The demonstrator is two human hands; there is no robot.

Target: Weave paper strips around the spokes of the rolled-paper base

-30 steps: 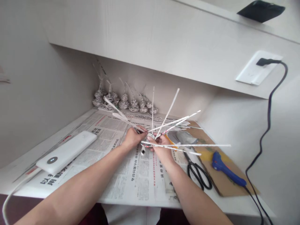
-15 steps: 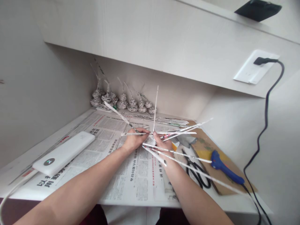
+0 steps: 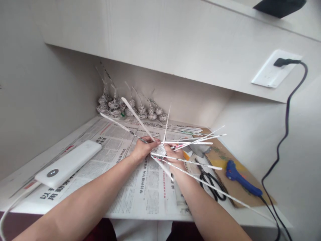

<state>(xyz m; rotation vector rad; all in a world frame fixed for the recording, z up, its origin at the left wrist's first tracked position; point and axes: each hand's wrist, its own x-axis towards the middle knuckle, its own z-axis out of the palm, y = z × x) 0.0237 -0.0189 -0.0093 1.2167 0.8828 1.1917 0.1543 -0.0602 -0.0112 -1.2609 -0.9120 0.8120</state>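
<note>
Between my hands is a small woven newspaper piece (image 3: 158, 150), with several long rolled paper strips (image 3: 200, 164) sticking out around it. My left hand (image 3: 144, 147) is closed at its left edge, thumb and fingers pinching the base of a paper strip (image 3: 137, 117) that slants up and left. A second strip (image 3: 115, 124) runs out past the same fingers. On the other side my right hand (image 3: 174, 155) grips the woven piece, its thumb on the near face. Its other fingers are partly hidden behind the strips.
Newspaper (image 3: 135, 187) covers the table. A white power bank (image 3: 70, 164) lies left. Scissors (image 3: 212, 184), cardboard (image 3: 247, 197) and a blue glue gun (image 3: 242, 179) lie right. Gourd-shaped woven pieces (image 3: 141, 112) stand behind loose paper strips (image 3: 165, 126). A black cord (image 3: 283, 134) hangs from the socket.
A strip that lay level across my left hand now points up and left. The other left strip has tipped lower. My hands have stayed at nearly the same place.
</note>
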